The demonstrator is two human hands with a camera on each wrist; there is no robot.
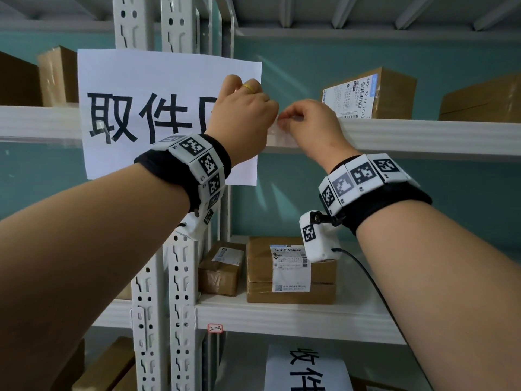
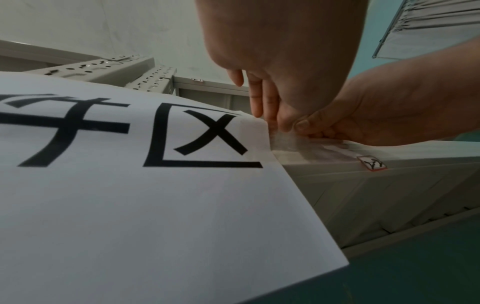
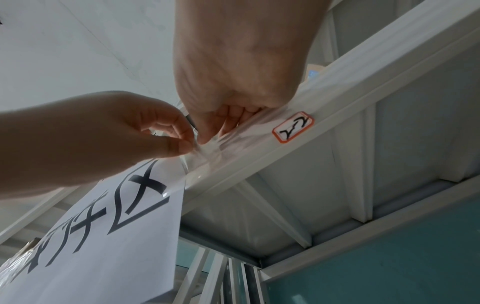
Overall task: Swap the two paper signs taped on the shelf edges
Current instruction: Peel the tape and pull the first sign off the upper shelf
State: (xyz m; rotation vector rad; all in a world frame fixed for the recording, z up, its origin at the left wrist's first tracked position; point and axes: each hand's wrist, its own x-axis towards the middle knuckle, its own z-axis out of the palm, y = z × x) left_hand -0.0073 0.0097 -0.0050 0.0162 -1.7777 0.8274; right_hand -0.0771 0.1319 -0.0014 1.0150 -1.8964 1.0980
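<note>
The upper paper sign [image 1: 158, 114] with large black characters hangs across the upper shelf edge [image 1: 423, 134]. A strip of clear tape [image 3: 221, 148] runs from its right edge onto the shelf edge. My left hand [image 1: 253, 108] is at the sign's right edge and pinches the crumpled tape between thumb and forefinger [image 3: 191, 142]. My right hand [image 1: 286, 119] is just to the right, fingers curled, pinching the same tape [image 2: 298, 144] where it lifts off the shelf edge. The second sign [image 1: 307, 368] hangs from the lower shelf, bottom centre.
Brown parcels stand on the upper shelf [image 1: 366, 94] and on the middle shelf [image 1: 290, 272]. A small red-bordered label [image 3: 293, 127] is stuck on the shelf edge right of the tape. White perforated uprights [image 1: 169, 292] stand behind my left arm. The wall behind is teal.
</note>
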